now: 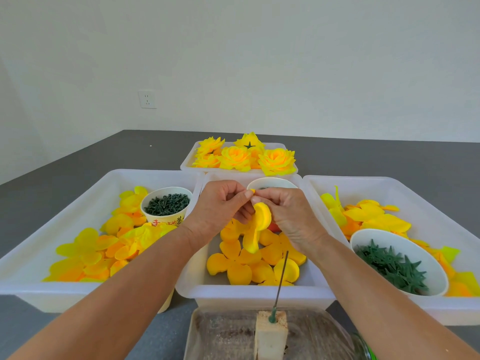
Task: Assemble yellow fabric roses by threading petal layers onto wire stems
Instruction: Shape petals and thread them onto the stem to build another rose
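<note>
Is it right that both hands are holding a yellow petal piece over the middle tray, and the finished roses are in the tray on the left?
Not quite. The head view shows the left hand and right hand pinching the yellow petal piece over the middle tray, but the finished roses sit in the far tray behind it. The left tray holds loose petals and a cup of green pieces.

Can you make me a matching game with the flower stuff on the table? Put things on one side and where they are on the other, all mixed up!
Things:
1. finished roses
2. green star pieces
3. wire stem
4. yellow petal layer

Places:
A. standing in the foam block
B. in the grip of both hands
C. in the far tray
D. in the white bowl on the right

Pairs: 1-C, 2-D, 3-A, 4-B
</note>
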{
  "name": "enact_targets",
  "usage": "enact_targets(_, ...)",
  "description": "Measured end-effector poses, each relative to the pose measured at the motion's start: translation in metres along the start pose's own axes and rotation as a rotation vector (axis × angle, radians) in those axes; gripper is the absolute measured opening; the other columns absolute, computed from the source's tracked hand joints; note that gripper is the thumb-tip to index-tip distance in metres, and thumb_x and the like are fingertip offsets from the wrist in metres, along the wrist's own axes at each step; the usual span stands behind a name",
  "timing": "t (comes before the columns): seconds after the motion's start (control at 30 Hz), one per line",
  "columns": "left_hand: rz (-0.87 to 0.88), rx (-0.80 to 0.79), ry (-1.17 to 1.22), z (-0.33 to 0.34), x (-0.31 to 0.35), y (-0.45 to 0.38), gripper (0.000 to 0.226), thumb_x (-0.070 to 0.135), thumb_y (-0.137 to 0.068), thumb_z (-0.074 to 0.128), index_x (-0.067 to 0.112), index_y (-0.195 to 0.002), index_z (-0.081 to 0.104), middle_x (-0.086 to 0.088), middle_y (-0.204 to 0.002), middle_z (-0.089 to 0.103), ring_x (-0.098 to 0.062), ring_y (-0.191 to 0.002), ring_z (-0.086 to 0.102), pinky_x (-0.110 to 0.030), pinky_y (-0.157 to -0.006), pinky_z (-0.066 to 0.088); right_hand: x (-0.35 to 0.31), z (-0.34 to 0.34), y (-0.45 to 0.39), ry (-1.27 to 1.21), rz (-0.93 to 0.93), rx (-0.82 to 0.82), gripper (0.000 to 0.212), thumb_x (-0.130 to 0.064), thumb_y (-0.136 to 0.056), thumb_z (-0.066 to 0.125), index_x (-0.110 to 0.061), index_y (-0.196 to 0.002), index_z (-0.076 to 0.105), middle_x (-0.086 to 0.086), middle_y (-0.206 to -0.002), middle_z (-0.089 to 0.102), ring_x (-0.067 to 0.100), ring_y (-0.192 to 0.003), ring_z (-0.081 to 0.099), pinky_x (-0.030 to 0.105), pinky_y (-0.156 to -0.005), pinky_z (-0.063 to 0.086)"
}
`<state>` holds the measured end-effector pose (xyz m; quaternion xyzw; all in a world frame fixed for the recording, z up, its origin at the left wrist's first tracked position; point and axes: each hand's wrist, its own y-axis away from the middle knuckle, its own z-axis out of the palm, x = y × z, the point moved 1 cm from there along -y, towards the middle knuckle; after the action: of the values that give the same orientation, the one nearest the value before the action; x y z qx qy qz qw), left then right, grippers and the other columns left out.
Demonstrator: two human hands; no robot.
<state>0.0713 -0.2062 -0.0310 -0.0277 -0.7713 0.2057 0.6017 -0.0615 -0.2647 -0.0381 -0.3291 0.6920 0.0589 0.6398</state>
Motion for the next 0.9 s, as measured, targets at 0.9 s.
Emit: enact_targets(0.9, -0.145, 0.201, 0.199, -0.007, -0.008, -0.007, 0.013, 0.009, -0.093, 0.052, 0.007, -0.090, 0.064, -0.013, -0.086, 0.065, -0.024, -0.081, 0.061, -0.034, -0.075, 0.054, 0.001, -0.007, -0.004, -0.099, 0.062, 0.177, 0.015, -0.019, -0.090, 0.059, -0.021, -0.080, 0.071, -0.004, -0.077, 0.069, 0.008, -0.074, 0.060, 0.023, -0.068, 0.051)
